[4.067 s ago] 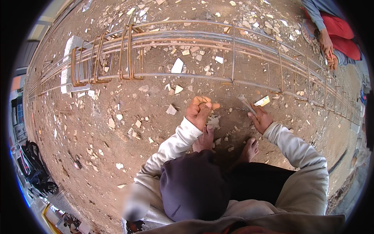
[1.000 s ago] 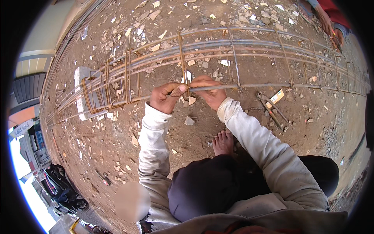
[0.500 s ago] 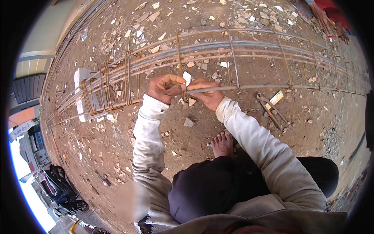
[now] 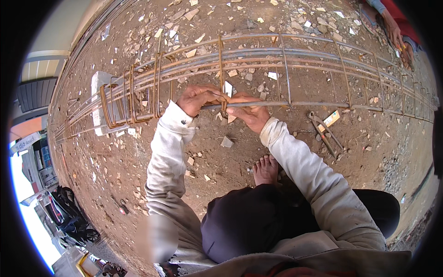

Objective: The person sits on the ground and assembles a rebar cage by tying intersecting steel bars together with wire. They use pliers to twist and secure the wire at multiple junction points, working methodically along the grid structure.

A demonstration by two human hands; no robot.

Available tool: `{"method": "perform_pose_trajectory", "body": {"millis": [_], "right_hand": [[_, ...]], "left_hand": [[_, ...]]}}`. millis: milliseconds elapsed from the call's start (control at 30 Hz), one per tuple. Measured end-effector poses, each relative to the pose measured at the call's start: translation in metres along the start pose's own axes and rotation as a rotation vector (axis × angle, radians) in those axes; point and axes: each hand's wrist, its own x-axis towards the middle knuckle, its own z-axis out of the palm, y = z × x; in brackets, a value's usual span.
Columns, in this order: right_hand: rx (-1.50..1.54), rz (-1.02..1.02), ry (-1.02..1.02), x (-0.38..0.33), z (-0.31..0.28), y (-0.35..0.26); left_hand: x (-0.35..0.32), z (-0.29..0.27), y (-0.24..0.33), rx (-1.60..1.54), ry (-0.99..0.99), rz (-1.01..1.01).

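The fingers of the left hand (image 4: pixel 197 99) are curled tight around a thin rusty stirrup loop (image 4: pixel 221 69) where it crosses the nearest long rebar (image 4: pixel 314 105), and the right hand (image 4: pixel 249 113) meets it from the other side, thumb and fingers pressed together on the same crossing, so the joint itself is hidden between the two hands. That bar is the front rail of a long rebar cage (image 4: pixel 286 60) lying on its side across the dirt; its grey ribbed rods run left to right and bend with the lens, tied at intervals by thinner brown rectangular loops. At the left end several loops (image 4: pixel 131 99) bunch together over a white block (image 4: pixel 99 104) that props the cage. Just right of the right hand, on the ground, lie a pair of dark metal pincers (image 4: pixel 325 131) and a small yellow packet (image 4: pixel 331 119). The ground (image 4: pixel 184 184) is dry brown earth strewn with pale chips. A bare foot (image 4: pixel 265 168) rests below the hands. At the upper right, another person's hand (image 4: pixel 397 32) touches the cage's far end.
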Motion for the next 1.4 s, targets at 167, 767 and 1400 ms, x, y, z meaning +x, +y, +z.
{"method": "perform_pose_trajectory", "body": {"millis": [167, 767, 1400], "right_hand": [[0.000, 0.038, -0.014, 0.000, -0.002, 0.001], [-0.347, -0.108, -0.039, 0.004, -0.023, 0.021], [-0.783, -0.113, 0.104, -0.023, 0.018, -0.004]], "left_hand": [[0.000, -0.004, -0.001, 0.300, -0.038, -0.066], [-0.012, 0.001, 0.015, 0.128, -0.138, -0.083], [-0.008, -0.007, -0.029, 0.584, -0.044, -0.221]]}}
